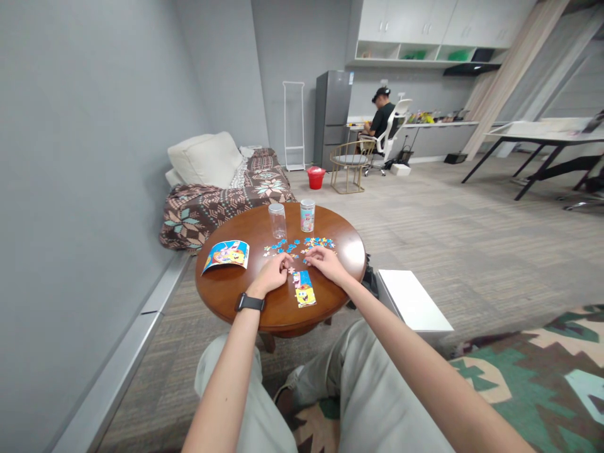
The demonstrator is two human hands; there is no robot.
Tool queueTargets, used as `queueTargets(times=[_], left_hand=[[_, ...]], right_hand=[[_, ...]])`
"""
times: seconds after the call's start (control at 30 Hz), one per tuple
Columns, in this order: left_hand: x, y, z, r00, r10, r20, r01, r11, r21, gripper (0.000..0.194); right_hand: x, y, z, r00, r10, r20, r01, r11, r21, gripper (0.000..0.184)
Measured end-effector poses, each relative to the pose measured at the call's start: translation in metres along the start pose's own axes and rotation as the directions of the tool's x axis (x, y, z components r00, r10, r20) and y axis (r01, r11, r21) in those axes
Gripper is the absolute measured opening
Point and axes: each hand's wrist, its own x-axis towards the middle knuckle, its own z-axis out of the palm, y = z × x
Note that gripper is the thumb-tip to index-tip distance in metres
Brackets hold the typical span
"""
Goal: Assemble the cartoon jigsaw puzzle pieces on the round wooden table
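The joined puzzle section [304, 289], a narrow strip with a yellow cartoon face below blue, lies flat on the round wooden counter [221, 292], on the side nearest the person; set there, it faces them and leaves both hands room above it. A pale pink piece [291, 271] lies just beyond its upper left corner. The left hand [275, 273] rests by that piece with its fingers curled inward, while the right hand [326, 264] reaches in from the other side, thumb and forefinger drawn close together near the scattered pieces; whether either hand pinches a piece, I cannot tell at this size. Farther out, loose pieces [319, 241] spread in two loose groups, probably kept there so that they can be seen and reached without covering the joined part. Behind them stand a clear jar [278, 224] and a printed jar [307, 218], both upright and lidded, seemingly put at the back to be out of the way. On the left, a curved picture sheet [226, 254] with similar characters lies face up, likely placed as a reference within easy view. Beyond the counter's right edge is a white box [414, 299].
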Motion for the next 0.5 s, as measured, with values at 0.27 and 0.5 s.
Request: queueTargets(times=[0.27, 0.5], left_hand=[[0.0007, -0.0007, 0.0022, 0.998, 0.054, -0.039, -0.051, 0.997, 0.062, 0.029], [0.0000, 0.0041, -0.0008, 0.999, 0.033, 0.019, -0.033, 0.998, 0.048, 0.022]], right_hand=[[0.0011, -0.0009, -0.0012, 1.000, 0.021, 0.010, -0.021, 0.999, -0.040, 0.015], [-0.0006, -0.0022, -0.0009, 1.000, 0.002, 0.004, -0.002, 1.000, -0.023, 0.026]])
